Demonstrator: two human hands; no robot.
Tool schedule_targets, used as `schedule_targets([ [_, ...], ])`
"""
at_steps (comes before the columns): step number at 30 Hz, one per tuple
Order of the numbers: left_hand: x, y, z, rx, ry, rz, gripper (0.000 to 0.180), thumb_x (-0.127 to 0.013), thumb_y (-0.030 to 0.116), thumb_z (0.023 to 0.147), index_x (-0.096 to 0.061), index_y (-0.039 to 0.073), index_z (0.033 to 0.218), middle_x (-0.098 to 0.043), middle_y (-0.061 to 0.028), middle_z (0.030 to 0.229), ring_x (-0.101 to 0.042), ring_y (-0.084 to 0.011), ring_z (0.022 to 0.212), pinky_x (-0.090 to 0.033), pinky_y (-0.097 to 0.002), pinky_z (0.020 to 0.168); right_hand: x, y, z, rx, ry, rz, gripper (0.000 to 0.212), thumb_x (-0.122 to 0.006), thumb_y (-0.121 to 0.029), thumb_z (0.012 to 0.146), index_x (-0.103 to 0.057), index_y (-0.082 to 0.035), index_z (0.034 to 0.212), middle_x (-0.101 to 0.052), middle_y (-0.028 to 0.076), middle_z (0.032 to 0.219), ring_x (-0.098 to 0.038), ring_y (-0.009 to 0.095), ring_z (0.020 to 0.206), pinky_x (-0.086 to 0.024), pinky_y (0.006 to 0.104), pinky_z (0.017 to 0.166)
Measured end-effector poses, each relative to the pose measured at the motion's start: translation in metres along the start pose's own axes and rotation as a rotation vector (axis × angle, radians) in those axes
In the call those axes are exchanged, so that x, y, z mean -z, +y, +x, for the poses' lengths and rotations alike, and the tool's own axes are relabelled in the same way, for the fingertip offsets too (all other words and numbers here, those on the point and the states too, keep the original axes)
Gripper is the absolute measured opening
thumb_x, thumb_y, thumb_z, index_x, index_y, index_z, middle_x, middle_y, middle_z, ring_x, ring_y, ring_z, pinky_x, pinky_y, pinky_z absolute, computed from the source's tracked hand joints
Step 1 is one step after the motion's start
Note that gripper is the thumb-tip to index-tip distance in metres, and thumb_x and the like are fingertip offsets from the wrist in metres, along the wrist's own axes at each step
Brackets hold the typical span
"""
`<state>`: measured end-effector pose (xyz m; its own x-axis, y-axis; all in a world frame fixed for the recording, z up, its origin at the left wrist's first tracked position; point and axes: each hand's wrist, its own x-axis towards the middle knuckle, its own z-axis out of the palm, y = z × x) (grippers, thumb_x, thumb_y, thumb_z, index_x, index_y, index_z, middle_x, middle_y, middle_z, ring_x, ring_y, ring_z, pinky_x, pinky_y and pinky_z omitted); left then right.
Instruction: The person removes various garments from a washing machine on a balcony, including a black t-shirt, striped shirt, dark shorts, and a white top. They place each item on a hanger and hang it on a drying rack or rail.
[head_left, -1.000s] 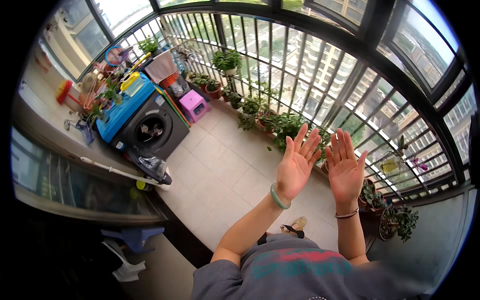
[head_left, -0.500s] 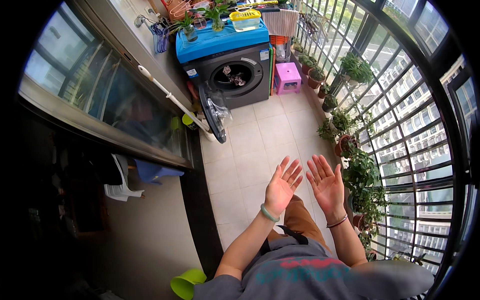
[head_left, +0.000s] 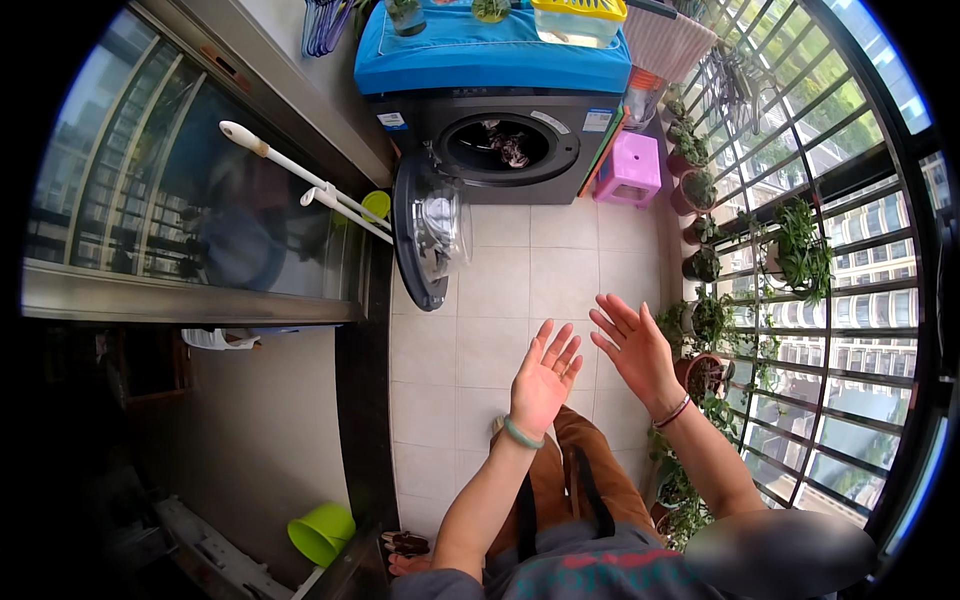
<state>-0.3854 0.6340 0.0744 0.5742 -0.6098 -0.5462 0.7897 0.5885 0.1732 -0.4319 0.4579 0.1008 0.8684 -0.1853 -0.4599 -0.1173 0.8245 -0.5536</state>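
Since the earlier frame, the view has moved closer to the dark-grey front-loading washing machine (head_left: 470, 108), now ahead, its round transparent door (head_left: 425, 230) swung aside, crumpled patterned cloth (head_left: 513, 150) inside. The bare left hand (head_left: 542, 388) and right hand (head_left: 640, 360), fingers extended wide, empty, hover apart above pale floor tiles (head_left: 490, 290).

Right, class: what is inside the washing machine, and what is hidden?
The washing machine has its door open; crumpled pinkish and dark cloth shows in its drum. The drum's deeper parts are too dark, or covered by that cloth, to make out.
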Motion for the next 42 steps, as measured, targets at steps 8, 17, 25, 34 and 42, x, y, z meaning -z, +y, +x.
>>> schedule_targets([
  [8, 0.018, 0.041, 0.129, -0.093, 0.028, -0.105, 0.042, -0.039, 0.034, 0.104, -0.040, 0.018, 0.143, -0.046, -0.0047, 0.141, -0.045, -0.0193, 0.128, -0.039, -0.0380, 0.106, 0.004, 0.003, 0.168, -0.084, -0.043, -0.058, 0.058, -0.039, -0.042, 0.103, -0.041, 0.001, 0.141, -0.039, 0.013, 0.148, -0.039, 0.028, 0.136, -0.037, 0.0434, 0.109],
  [17, 0.080, 0.107, 0.275, -0.044, 0.025, -0.230, 0.045, -0.043, 0.033, 0.103, -0.037, 0.019, 0.145, -0.043, -0.0052, 0.145, -0.042, -0.0188, 0.130, -0.038, -0.0369, 0.107, 0.040, 0.042, 0.412, -0.120, 0.022, -0.358, 0.060, -0.044, -0.039, 0.102, -0.030, 0.000, 0.146, -0.031, 0.007, 0.153, -0.039, 0.029, 0.135, -0.043, 0.0425, 0.104],
  [25, 0.106, 0.157, 0.374, -0.030, 0.041, -0.337, 0.045, -0.046, 0.033, 0.102, -0.038, 0.021, 0.145, -0.044, -0.0042, 0.145, -0.042, -0.0181, 0.131, -0.035, -0.0383, 0.110, 0.066, 0.074, 0.639, -0.061, 0.236, -0.592, 0.052, -0.049, -0.037, 0.099, -0.037, -0.014, 0.143, -0.040, 0.004, 0.142, -0.050, 0.025, 0.121, -0.053, 0.0373, 0.086],
  [34, 0.093, 0.184, 0.436, -0.038, 0.016, -0.305, 0.045, -0.046, 0.033, 0.102, -0.039, 0.023, 0.146, -0.043, -0.0046, 0.146, -0.041, -0.0179, 0.132, -0.034, -0.0381, 0.111, 0.127, 0.078, 0.728, 0.058, 0.233, -0.787, 0.029, -0.050, -0.033, 0.095, -0.061, -0.009, 0.106, -0.059, -0.002, 0.089, -0.055, 0.013, 0.079, -0.045, 0.0301, 0.078],
  [42, 0.109, 0.168, 0.426, -0.064, 0.180, -0.234, 0.047, -0.049, 0.031, 0.101, -0.039, 0.024, 0.145, -0.041, -0.0062, 0.146, -0.038, -0.0201, 0.134, -0.032, -0.0408, 0.113, 0.090, 0.043, 0.597, 0.154, 0.148, -0.263, 0.019, -0.062, -0.019, 0.093, -0.057, -0.011, 0.076, -0.057, -0.001, 0.078, -0.054, 0.009, 0.072, -0.046, 0.0246, 0.071],
])
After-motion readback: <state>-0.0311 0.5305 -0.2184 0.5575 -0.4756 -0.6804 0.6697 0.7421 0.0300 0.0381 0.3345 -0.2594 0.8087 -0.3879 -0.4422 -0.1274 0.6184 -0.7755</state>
